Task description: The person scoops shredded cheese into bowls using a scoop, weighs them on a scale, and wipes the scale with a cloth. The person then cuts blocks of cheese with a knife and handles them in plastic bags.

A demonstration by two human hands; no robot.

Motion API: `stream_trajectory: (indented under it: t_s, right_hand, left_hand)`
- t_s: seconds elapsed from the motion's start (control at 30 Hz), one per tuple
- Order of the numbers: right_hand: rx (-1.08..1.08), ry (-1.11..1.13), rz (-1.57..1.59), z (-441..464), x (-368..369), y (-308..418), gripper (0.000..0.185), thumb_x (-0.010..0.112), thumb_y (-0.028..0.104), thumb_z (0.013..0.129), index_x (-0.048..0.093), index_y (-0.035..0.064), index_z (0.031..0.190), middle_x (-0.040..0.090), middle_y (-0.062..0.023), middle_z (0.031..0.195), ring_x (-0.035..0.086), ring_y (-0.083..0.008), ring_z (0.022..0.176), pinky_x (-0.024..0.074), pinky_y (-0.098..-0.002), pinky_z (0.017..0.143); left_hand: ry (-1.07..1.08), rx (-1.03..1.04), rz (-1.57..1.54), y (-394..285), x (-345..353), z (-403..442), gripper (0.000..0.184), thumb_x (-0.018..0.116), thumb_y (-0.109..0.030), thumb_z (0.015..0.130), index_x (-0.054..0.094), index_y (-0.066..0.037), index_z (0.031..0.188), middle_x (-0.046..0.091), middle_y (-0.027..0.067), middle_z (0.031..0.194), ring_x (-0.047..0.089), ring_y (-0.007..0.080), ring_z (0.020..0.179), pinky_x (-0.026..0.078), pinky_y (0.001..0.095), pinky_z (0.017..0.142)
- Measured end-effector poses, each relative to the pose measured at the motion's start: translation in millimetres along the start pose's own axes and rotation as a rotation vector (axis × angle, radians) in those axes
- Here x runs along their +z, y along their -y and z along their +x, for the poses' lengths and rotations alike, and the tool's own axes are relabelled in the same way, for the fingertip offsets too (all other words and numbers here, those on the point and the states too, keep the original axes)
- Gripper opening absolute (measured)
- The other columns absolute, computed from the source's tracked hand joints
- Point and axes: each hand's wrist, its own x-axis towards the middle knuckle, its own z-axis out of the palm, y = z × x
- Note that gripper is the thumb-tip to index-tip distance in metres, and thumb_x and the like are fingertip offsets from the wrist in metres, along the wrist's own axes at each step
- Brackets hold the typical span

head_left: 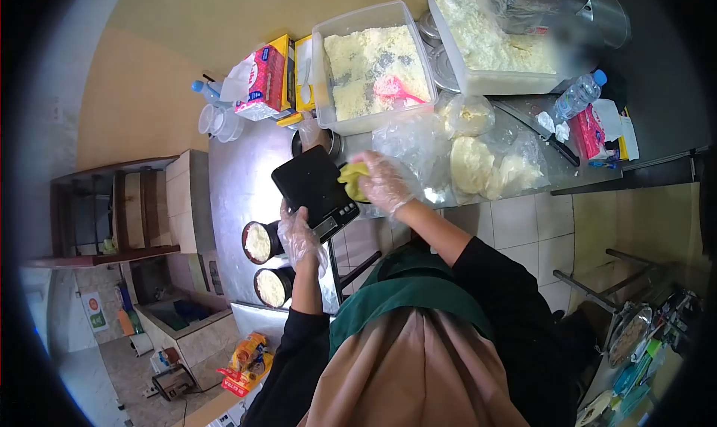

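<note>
My left hand (300, 239), in a clear plastic glove, grips the lower left side of a black digital kitchen scale (310, 177). The scale is held tilted above the metal table, with its buttons and display toward me. In my right hand (385, 184), also gloved, a yellow cloth (351, 176) is bunched against the right edge of the scale. Behind the scale stands a dark round pan (336, 144), partly hidden. Two dark round tins with white crumbly filling, a farther tin (258, 242) and a nearer tin (270, 287), sit left of my left hand.
A plastic tub (321, 68) holds pale crumbs and a pink scoop (399, 91). Beside it is a fuller tub (515, 83). Bagged pale blocks (474, 165), a knife (556, 143), a water bottle (581, 96) and a glove box (263, 79) lie around the metal table (231, 180).
</note>
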Motion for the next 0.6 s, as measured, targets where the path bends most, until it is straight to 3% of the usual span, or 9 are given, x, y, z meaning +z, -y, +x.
stream_trajectory:
  t_s: [0.03,0.17,0.27,0.3,0.43,0.5,0.53,0.57,0.6]
  right_hand:
    - [-0.195,-0.132,0.061,7.3,3.4,12.8,0.027,0.056,0.008,0.076,0.052,0.0085,0.102,0.057,-0.0140,0.101,0.058,-0.0335,0.093,0.0454,-0.0426,0.081]
    - [-0.182,-0.029,-0.130,23.2,18.6,36.2,0.033,0.055,0.004,0.076,0.051,0.0111,0.108,0.055,-0.0149,0.098,0.056,-0.0336,0.091,0.0447,-0.0431,0.081]
    - [-0.280,0.067,-0.225,6.0,31.3,37.1,0.031,0.056,0.005,0.075,0.053,0.0114,0.105,0.053,-0.0137,0.092,0.056,-0.0332,0.086,0.0464,-0.0428,0.075]
    - [-0.358,0.130,-0.238,-4.8,34.3,33.5,0.029,0.056,0.005,0.075,0.054,0.0114,0.103,0.052,-0.0133,0.089,0.056,-0.0330,0.083,0.0470,-0.0426,0.071]
    - [-0.390,0.181,-0.361,-28.2,24.6,3.8,0.026,0.056,0.004,0.073,0.055,0.0107,0.098,0.052,-0.0130,0.090,0.057,-0.0333,0.081,0.0476,-0.0416,0.067]
    - [-0.082,-0.026,-0.292,-17.9,10.2,-3.0,0.025,0.056,0.002,0.072,0.055,0.0104,0.096,0.052,-0.0120,0.089,0.057,-0.0322,0.080,0.0478,-0.0408,0.068]
    - [-0.044,-0.025,-0.267,-17.8,3.1,4.6,0.025,0.056,0.001,0.072,0.055,0.0108,0.095,0.051,-0.0111,0.088,0.056,-0.0309,0.081,0.0486,-0.0403,0.068]
    - [-0.042,-0.036,-0.269,-15.8,2.9,13.4,0.025,0.056,0.001,0.072,0.055,0.0108,0.095,0.051,-0.0111,0.088,0.056,-0.0309,0.081,0.0486,-0.0403,0.068]
    - [-0.239,-0.052,-0.210,-13.2,8.2,23.4,0.026,0.057,0.001,0.071,0.055,0.0107,0.095,0.051,-0.0109,0.088,0.056,-0.0303,0.082,0.0489,-0.0403,0.068]
  left_hand:
    - [0.070,0.018,-0.020,1.9,5.8,5.4,0.055,0.052,-0.010,0.087,0.031,-0.004,0.137,0.056,0.0145,0.114,0.055,0.0187,0.096,0.043,0.0270,0.085]
    - [0.197,0.035,-0.025,5.8,22.0,22.3,0.055,0.053,-0.011,0.086,0.032,-0.004,0.137,0.057,0.0125,0.110,0.055,0.0160,0.091,0.044,0.0265,0.082]
    - [0.142,-0.092,-0.051,7.1,25.8,42.2,0.056,0.053,-0.010,0.085,0.033,-0.002,0.136,0.056,0.0104,0.104,0.055,0.0180,0.090,0.046,0.0273,0.078]
    - [0.108,-0.268,-0.109,-10.4,28.5,38.4,0.054,0.051,-0.008,0.084,0.034,0.001,0.135,0.056,0.0106,0.106,0.055,0.0195,0.091,0.045,0.0291,0.079]
    - [0.162,-0.011,-0.086,6.1,16.0,67.3,0.052,0.050,-0.009,0.085,0.035,0.002,0.134,0.055,0.0127,0.114,0.054,0.0203,0.096,0.043,0.0304,0.087]
    - [0.126,-0.011,-0.158,-11.8,19.8,59.0,0.051,0.050,-0.008,0.085,0.035,0.002,0.133,0.055,0.0135,0.115,0.054,0.0200,0.098,0.042,0.0301,0.089]
    - [0.104,-0.021,-0.150,-19.8,22.8,54.6,0.051,0.050,-0.007,0.086,0.034,0.002,0.133,0.055,0.0138,0.115,0.054,0.0198,0.100,0.041,0.0303,0.091]
    - [0.115,-0.016,-0.149,-17.4,23.8,57.3,0.051,0.050,-0.007,0.086,0.034,0.002,0.133,0.055,0.0138,0.115,0.054,0.0198,0.100,0.041,0.0303,0.091]
    - [0.117,0.077,-0.103,-10.9,25.0,60.4,0.051,0.051,-0.007,0.086,0.034,0.002,0.133,0.054,0.0136,0.115,0.053,0.0197,0.101,0.040,0.0300,0.092]
